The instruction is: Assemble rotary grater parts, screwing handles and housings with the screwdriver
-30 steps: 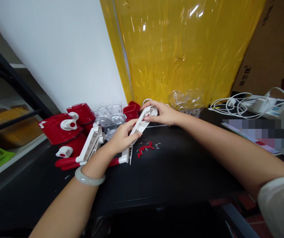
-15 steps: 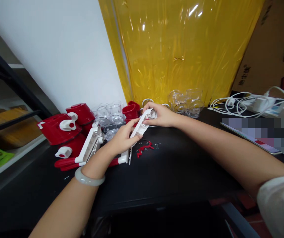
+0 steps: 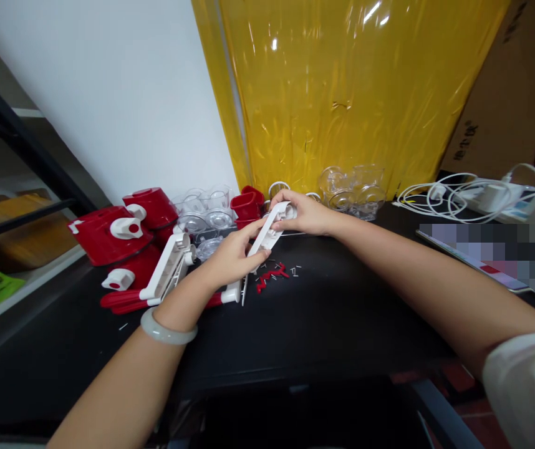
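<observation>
Between both hands I hold a white plastic handle piece (image 3: 267, 232), tilted, its hollow inner side partly showing. My left hand (image 3: 237, 254) is closed round its lower end. At its upper, wider end, my right hand (image 3: 303, 213) grips it from the right. On the table just below lie small red plastic parts (image 3: 272, 276) and several loose screws (image 3: 294, 272). Left of my left hand are white and red handle pieces (image 3: 162, 271), one leaning on red housings with white knobs (image 3: 126, 229). Red cups (image 3: 245, 204) stand behind my hands.
Clear plastic parts (image 3: 204, 211) stand at the back left, more clear cups (image 3: 354, 187) at the back right. White cables (image 3: 440, 196) and a tablet-like device (image 3: 473, 259) lie on the black table (image 3: 323, 324) to the right. A shelf (image 3: 19, 277) stands at left.
The view has shifted slightly. Both hands keep their grip on the white handle piece, which sits at nearly the same tilt.
</observation>
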{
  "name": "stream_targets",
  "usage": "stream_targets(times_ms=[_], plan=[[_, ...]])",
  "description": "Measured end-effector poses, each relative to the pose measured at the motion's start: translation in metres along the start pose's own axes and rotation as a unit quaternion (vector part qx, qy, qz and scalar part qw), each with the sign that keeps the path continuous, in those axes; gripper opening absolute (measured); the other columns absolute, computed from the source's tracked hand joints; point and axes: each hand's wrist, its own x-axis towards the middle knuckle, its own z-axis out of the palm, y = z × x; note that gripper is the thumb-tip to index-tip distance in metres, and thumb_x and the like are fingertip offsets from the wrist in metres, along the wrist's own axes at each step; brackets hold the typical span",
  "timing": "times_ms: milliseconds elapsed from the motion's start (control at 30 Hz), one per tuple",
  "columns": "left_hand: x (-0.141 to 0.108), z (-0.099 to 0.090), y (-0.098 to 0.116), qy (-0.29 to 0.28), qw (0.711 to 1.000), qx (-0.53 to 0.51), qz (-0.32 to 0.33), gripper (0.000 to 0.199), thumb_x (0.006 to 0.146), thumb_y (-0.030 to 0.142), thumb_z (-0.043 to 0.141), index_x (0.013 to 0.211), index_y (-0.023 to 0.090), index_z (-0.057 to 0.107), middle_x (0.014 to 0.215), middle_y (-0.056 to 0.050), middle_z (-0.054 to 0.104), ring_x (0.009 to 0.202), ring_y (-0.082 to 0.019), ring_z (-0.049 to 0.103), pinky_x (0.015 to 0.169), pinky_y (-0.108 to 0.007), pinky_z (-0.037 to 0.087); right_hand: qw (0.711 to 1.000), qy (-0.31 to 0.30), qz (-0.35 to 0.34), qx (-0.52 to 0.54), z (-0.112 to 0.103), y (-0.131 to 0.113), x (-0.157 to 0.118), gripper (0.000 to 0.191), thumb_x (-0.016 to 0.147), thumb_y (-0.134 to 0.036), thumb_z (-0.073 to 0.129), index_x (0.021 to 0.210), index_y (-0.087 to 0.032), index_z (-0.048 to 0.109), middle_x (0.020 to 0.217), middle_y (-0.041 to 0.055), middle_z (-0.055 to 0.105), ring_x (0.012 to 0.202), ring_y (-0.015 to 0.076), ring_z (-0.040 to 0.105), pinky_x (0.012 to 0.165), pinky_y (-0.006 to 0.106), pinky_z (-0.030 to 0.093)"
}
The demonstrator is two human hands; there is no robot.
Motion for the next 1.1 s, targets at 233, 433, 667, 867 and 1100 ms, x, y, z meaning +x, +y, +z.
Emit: stream_targets(times_ms=[233,433,667,867,1100], plan=[[-0.001,-0.004,-0.001,-0.008,1.0,0.009,-0.01,0.064,0.08,0.025,0.061,0.142,0.017,0.049,0.126,-0.013,0.065,0.099,-0.024,0.064,0.083,-0.035,0.052,0.997,-0.063,0.04,0.026,-0.009,-0.006,-0.001,0.032,0.074,-0.028,0.072,0.1,-0.021,0.055,0.098,0.0035,0.064,0.088,0.0164,0.06,0.077,0.031,0.05],[-0.001,-0.008,0.015,-0.071,0.992,0.099,-0.019,0.069,0.078,0.023,0.059,0.145,0.018,0.044,0.105,-0.006,0.072,0.08,-0.019,0.065,0.073,-0.029,0.049,0.988,-0.11,0.057,-0.088,-0.011,-0.017,-0.003,0.036,0.066,-0.03,0.076,0.092,-0.019,0.053,0.087,0.0006,0.061,0.075,0.0133,0.056,0.066,0.025,0.043],[-0.002,-0.01,0.025,-0.161,0.975,0.152,-0.016,0.06,0.075,0.021,0.057,0.135,0.022,0.055,0.101,-0.003,0.073,0.08,-0.019,0.067,0.074,-0.027,0.047,0.951,-0.242,0.087,-0.174,-0.006,-0.018,-0.006,0.03,0.069,-0.03,0.072,0.092,-0.02,0.057,0.084,-0.0001,0.062,0.07,0.012,0.054,0.058,0.022,0.036],[-0.004,-0.004,0.034,-0.2,0.955,0.217,-0.023,0.041,0.076,0.028,0.058,0.116,0.021,0.065,0.093,-0.005,0.073,0.077,-0.021,0.067,0.074,-0.028,0.047,0.914,-0.33,0.113,-0.207,-0.002,-0.025,-0.006,0.024,0.073,-0.031,0.07,0.092,-0.019,0.064,0.082,-0.0001,0.065,0.068,0.0117,0.055,0.059,0.022,0.036],[-0.007,0.001,0.038,-0.21,0.947,0.241,-0.027,0.046,0.08,0.035,0.058,0.123,0.019,0.06,0.09,-0.007,0.073,0.073,-0.022,0.068,0.068,-0.028,0.047,0.899,-0.367,0.123,-0.206,0.001,-0.034,-0.007,0.021,0.074,-0.03,0.067,0.092,-0.02,0.072,0.076,-0.0012,0.068,0.064,0.0113,0.056,0.06,0.024,0.038]])
